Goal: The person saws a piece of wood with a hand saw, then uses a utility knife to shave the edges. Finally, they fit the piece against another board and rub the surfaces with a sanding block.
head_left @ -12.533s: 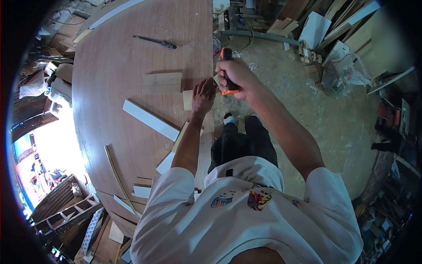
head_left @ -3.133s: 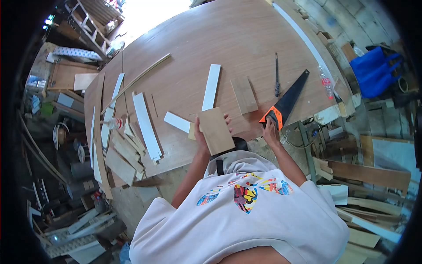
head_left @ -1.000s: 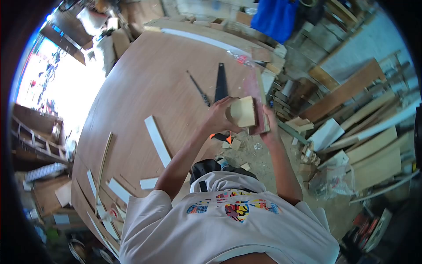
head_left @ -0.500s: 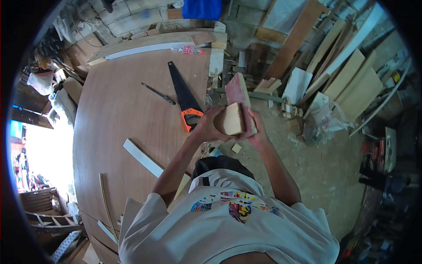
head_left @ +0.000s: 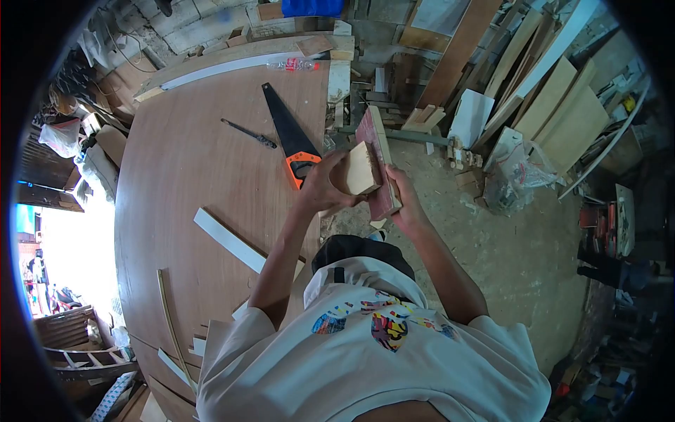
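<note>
My left hand (head_left: 325,184) is closed around a small pale wooden block (head_left: 361,171), whose far face lies against a longer reddish board (head_left: 380,151). My right hand (head_left: 408,200) grips that board by its lower right edge, with the thumb side near the block. Both pieces are held in the air beside the table's right edge. Just left of my left hand, a handsaw with an orange handle (head_left: 298,163) lies on the brown table (head_left: 190,155). A thin dark tool (head_left: 247,133) lies to the left of the saw.
White strips (head_left: 228,240) lie on the table near my left forearm. A plastic bottle (head_left: 292,65) is by the table's far edge. Boards (head_left: 517,63) lean at the upper right beside a clear plastic bag (head_left: 512,184). A dark-clothed person (head_left: 615,271) is at the far right.
The view has shifted slightly. The block and board are tilted a little more, and both hands still hold them together.
</note>
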Demonstrator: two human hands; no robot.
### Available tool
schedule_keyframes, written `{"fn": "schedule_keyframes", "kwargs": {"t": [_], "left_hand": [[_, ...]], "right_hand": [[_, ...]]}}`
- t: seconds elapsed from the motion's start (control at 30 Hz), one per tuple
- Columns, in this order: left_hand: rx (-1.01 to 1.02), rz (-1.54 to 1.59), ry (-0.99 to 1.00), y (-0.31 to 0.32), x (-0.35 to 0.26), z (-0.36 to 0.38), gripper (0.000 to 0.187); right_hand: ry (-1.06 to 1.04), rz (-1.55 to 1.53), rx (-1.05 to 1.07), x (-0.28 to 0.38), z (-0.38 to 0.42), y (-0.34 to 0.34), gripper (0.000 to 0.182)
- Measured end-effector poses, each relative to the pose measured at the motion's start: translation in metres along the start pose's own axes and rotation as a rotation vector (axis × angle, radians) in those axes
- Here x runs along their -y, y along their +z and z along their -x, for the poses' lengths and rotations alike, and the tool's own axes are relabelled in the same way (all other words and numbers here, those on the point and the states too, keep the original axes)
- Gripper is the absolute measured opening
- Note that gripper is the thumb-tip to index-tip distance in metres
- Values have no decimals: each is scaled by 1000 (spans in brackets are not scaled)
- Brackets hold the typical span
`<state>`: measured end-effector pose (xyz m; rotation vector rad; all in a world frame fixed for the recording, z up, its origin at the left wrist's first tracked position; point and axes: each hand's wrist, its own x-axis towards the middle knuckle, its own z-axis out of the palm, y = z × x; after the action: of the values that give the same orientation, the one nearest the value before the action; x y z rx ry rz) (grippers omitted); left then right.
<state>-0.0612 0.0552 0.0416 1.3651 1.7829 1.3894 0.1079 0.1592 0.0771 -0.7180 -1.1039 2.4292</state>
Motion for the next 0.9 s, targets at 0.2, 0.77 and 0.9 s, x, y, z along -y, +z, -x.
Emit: {"fn": "schedule_keyframes", "kwargs": {"t": [0.2,0.77,0.9], "left_hand": [[44,242,-90,22,-11,16,92],[123,1344,-258,39,27,52,88],[-34,1202,-377,41,8,56,88]], "right_hand": [[-110,305,-76,5,-26,-13,49],[-569,899,-1,4,27,7,58],[-793,1447,58,7,38,22,60]]}}
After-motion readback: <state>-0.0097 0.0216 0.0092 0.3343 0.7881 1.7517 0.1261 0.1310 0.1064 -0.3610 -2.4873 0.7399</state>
